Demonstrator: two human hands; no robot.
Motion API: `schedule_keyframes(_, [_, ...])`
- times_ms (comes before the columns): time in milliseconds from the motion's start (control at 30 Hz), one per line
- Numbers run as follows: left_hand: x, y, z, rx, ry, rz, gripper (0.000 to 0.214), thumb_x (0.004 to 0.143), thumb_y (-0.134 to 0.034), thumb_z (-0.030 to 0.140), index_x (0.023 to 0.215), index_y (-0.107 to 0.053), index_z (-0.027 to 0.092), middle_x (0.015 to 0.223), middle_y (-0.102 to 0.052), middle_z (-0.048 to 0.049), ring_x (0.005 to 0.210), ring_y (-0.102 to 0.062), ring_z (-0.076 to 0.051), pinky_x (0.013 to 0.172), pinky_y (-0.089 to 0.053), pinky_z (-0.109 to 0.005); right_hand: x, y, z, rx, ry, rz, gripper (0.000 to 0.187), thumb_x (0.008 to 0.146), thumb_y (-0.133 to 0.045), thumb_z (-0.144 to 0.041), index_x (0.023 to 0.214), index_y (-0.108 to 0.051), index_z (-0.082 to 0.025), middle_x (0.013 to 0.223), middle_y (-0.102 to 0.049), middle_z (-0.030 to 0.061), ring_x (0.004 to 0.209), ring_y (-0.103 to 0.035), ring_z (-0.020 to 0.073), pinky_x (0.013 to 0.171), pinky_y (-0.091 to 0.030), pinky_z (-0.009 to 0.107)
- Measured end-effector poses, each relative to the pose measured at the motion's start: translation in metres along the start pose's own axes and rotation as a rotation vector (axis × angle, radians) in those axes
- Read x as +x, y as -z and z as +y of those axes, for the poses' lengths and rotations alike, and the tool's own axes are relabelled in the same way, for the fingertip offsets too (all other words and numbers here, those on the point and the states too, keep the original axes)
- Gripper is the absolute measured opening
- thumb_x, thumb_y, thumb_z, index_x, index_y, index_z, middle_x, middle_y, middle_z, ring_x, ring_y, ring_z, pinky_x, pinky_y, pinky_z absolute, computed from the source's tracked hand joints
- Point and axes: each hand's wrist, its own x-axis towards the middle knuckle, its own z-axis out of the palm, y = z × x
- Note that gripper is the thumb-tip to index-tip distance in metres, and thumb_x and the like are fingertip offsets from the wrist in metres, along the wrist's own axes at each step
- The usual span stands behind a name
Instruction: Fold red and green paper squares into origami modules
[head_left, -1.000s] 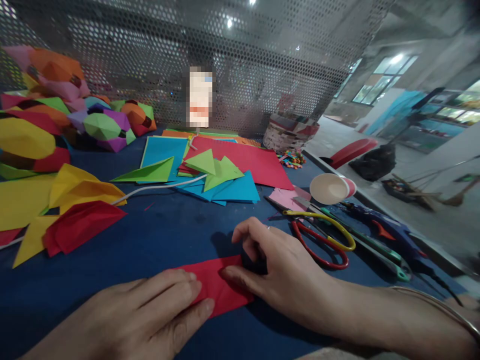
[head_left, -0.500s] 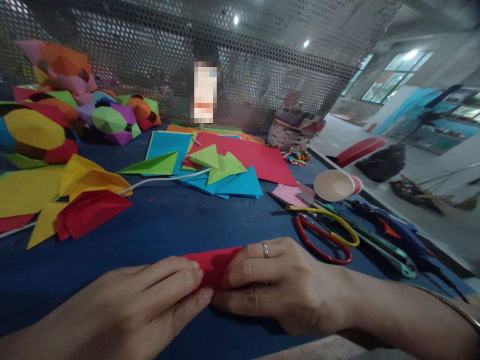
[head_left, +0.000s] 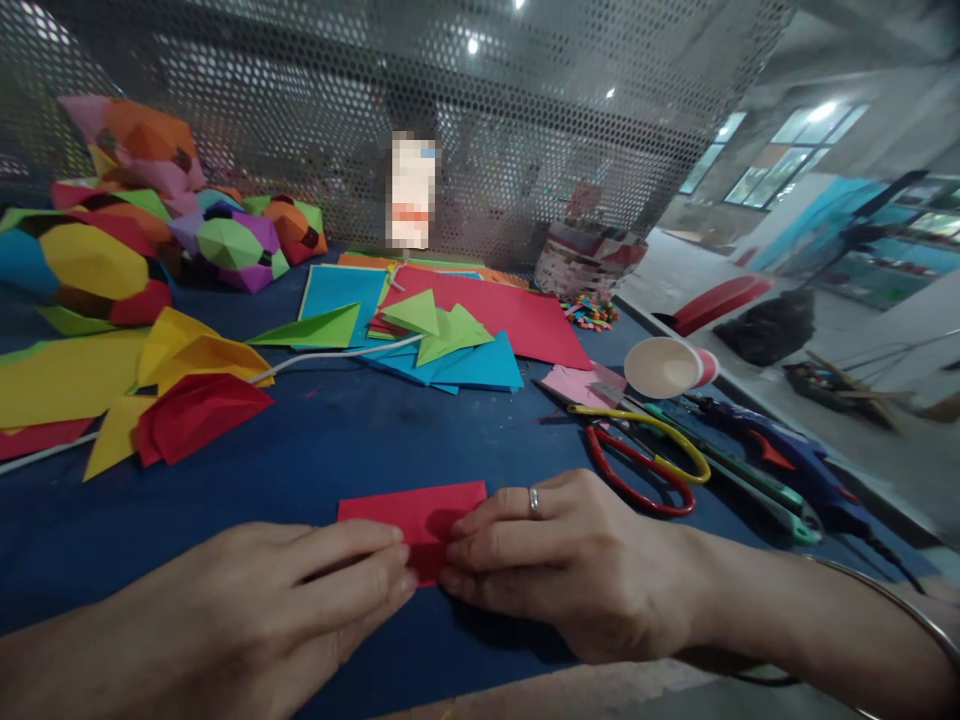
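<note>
**Red paper (head_left: 409,510) held by both hands at the near edge of the table**

The red paper is a folded rectangle lying flat on the blue table (head_left: 360,440), near and centre. The left hand (head_left: 247,610) pinches its near edge between narrowly closed fingertips and thumb. The right hand (head_left: 570,565), with a ring (head_left: 533,502) on one finger, grips the same edge in the same way. The fingertips of the two hands almost meet over the paper.

Just right of the right hand lie scissors (head_left: 637,465) with red and yellow handles. Further right are a glue gun (head_left: 780,460) and a tipped paper cup (head_left: 664,367). Farther back at centre, green triangles (head_left: 439,325) rest on blue sheets (head_left: 480,368) beside a large red sheet (head_left: 517,315). To the left lie a red folded piece (head_left: 199,415) and yellow paper (head_left: 191,350), with folded paper balls (head_left: 225,245) far left against a mesh screen (head_left: 525,120).
</note>
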Motion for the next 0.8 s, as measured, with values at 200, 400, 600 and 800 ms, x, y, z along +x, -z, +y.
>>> schedule_keyframes(200, [-0.001, -0.004, -0.004, 0.078, -0.158, 0.035, 0.045, 0.111, -0.033, 0.018, 0.135, -0.071, 0.022, 0.115, -0.085, -0.0041, 0.111, -0.078, -0.017, 0.093, -0.061, -0.02, -0.014, 0.003, 0.004, 0.185, 0.113, 0.12, 0.03, 0.113, -0.05, -0.008, 0.114, -0.079, -0.002, 0.115, -0.086, 0.0188, 0.118, -0.083, 0.0249, 0.112, -0.063, 0.032])
schedule_keyframes(400, [0.0, -0.005, -0.009, 0.087, -0.202, 0.02, 0.044, 0.111, -0.032, 0.017, 0.138, -0.067, 0.021, 0.116, -0.085, -0.0045, 0.117, -0.077, -0.017, 0.096, -0.06, -0.021, -0.031, 0.006, 0.001, 0.177, 0.068, 0.139, 0.019, 0.109, -0.062, -0.008, 0.116, -0.078, -0.002, 0.12, -0.085, 0.0199, 0.122, -0.081, 0.0267, 0.111, -0.064, 0.03])
schedule_keyframes(600, [0.004, -0.001, -0.014, 0.059, -0.239, -0.011, 0.045, 0.115, -0.028, 0.019, 0.141, -0.065, 0.018, 0.119, -0.085, -0.005, 0.113, -0.076, -0.019, 0.093, -0.06, -0.023, -0.026, 0.008, -0.002, 0.198, -0.013, 0.286, 0.03, 0.092, -0.05, 0.002, 0.102, -0.074, -0.014, 0.104, -0.085, 0.0125, 0.105, -0.084, 0.021, 0.094, -0.068, 0.03])
schedule_keyframes(800, [0.015, 0.009, -0.014, 0.135, -0.306, -0.017, 0.042, 0.116, -0.026, 0.011, 0.13, -0.065, 0.019, 0.112, -0.084, -0.0009, 0.106, -0.076, -0.016, 0.084, -0.058, -0.022, 0.02, 0.005, -0.007, 0.278, -0.116, 0.206, 0.026, 0.09, -0.053, 0.0, 0.104, -0.07, -0.014, 0.104, -0.078, 0.0121, 0.092, -0.072, 0.0188, 0.079, -0.059, 0.028])
